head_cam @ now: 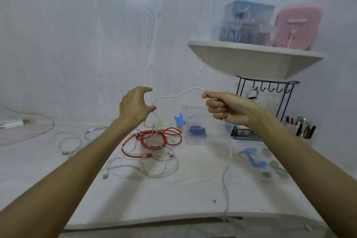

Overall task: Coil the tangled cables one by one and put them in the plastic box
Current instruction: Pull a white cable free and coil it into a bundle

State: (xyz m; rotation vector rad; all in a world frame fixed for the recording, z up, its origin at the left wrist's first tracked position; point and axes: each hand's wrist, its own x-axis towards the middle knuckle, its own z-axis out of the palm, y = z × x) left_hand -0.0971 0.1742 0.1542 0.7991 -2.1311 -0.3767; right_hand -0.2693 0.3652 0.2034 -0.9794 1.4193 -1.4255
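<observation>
Head view only, so here goes. Right hand (224,107) is up over the desk at about 2 o'clock from the pile, fingers curled and pinching a white cable (179,94) that arcs across to the left hand (135,105). Left hand's fingers are spread and relaxed, thumb tip just at the cable; can't tell if it really touches. From the right hand the cable also drops down and trails off the front edge of the white desk (173,199) at 6 o'clock.

Tangled pile (154,152) sits mid-desk: a red cable (162,138) looped over more white ones. Clear plastic box (201,127) stands at 3 o'clock from the pile, something blue-purple inside.

Room is all white woodgrain wall (87,35), with a corner shelf (255,58) at 1 o'clock and a black wire rack (266,91) under it.
</observation>
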